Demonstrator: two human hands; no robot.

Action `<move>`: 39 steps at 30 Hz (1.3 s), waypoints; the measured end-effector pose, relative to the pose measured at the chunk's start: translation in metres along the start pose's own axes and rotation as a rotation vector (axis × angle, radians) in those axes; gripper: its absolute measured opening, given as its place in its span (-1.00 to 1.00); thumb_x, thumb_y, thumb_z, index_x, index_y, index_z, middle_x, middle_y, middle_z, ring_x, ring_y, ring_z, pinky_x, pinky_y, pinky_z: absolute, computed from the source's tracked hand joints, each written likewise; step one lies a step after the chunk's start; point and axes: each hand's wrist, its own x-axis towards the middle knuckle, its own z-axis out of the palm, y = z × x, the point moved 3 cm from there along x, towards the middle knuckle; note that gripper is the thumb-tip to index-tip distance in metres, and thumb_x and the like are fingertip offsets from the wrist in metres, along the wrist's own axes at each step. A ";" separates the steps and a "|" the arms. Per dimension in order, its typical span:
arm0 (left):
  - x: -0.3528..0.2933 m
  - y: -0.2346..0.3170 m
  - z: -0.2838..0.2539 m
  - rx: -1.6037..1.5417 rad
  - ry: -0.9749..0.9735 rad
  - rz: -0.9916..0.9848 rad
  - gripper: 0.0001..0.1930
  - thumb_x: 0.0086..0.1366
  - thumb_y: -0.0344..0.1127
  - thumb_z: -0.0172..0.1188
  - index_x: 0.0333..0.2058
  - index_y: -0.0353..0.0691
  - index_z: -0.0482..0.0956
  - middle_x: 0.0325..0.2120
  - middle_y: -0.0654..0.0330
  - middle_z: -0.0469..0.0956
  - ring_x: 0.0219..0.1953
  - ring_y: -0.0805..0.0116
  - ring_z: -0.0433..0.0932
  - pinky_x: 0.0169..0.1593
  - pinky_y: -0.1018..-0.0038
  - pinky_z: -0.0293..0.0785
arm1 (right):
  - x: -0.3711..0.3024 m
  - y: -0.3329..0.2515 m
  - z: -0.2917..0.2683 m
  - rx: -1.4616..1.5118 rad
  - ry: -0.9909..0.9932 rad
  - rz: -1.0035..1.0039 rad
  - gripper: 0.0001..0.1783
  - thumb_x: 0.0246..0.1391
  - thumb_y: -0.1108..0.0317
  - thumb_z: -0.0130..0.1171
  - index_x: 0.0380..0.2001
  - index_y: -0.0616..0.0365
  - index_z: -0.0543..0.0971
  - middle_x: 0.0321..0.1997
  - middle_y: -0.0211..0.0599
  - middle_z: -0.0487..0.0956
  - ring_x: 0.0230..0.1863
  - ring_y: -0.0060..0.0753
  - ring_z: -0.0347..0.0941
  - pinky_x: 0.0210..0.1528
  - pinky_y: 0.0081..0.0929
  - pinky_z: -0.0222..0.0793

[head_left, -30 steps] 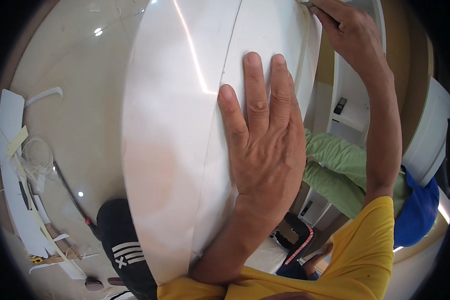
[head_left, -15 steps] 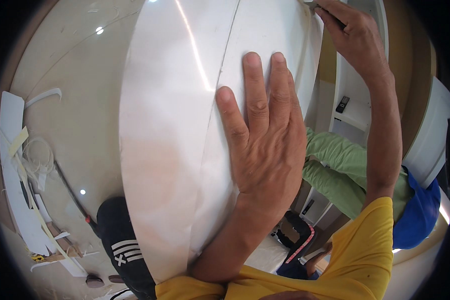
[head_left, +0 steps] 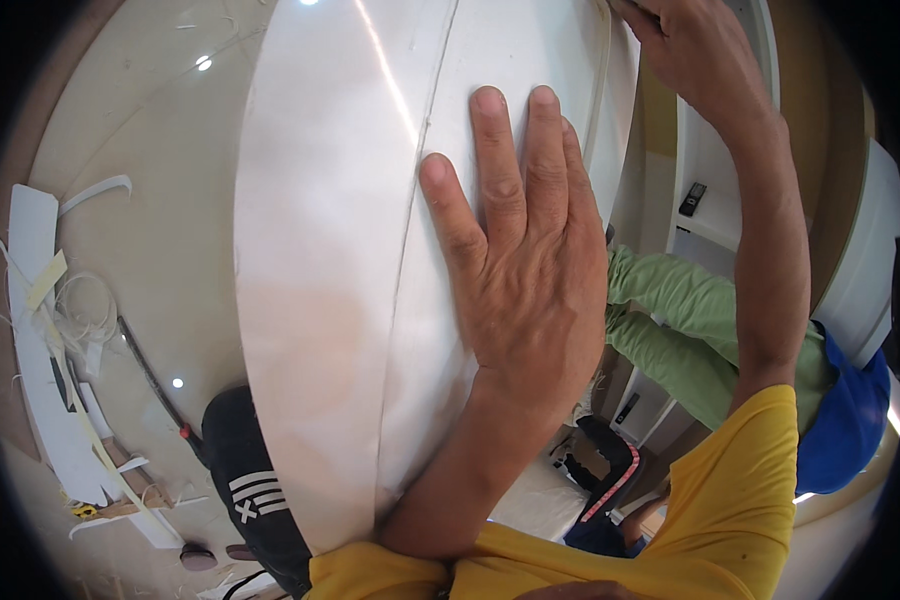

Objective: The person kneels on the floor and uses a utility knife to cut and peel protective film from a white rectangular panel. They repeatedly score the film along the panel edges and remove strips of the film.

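Note:
A long glossy white panel (head_left: 310, 220) with a thin dark seam line runs up the middle of the view, its lower end against my yellow shirt. Flat on the panel, right of the seam, lies my left hand (head_left: 530, 230), its fingers stretched and spread and its thumb hidden. At the top right, my right hand (head_left: 685, 45) is closed at the panel's far right edge, where a raised strip (head_left: 602, 80) runs along it. The upper frame edge cuts off its fingertips. What it grips cannot be made out now.
White offcut strips (head_left: 45, 350), a clear coil (head_left: 88, 305) and a dark rod (head_left: 150, 370) lie on the floor at left. A black trouser leg (head_left: 245, 440) is beside the panel. At right, another person in green trousers (head_left: 680, 290) is near white shelving (head_left: 710, 230) holding a dark handset (head_left: 692, 198).
My right hand has moved up, further out of the frame. My left hand appears slightly higher and further left in the picture, still spread on the panel. The view has shifted a little.

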 end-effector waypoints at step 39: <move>0.004 0.004 0.006 0.030 0.039 -0.044 -0.59 0.22 -0.38 0.21 0.05 -0.32 0.68 0.30 0.15 0.44 0.51 0.00 0.15 0.55 -0.17 -0.36 | -0.011 -0.004 0.010 0.162 0.097 0.193 -0.84 0.16 0.49 0.19 -0.26 0.34 0.68 -0.30 0.24 0.63 -0.24 0.25 0.62 -0.19 -0.10 0.50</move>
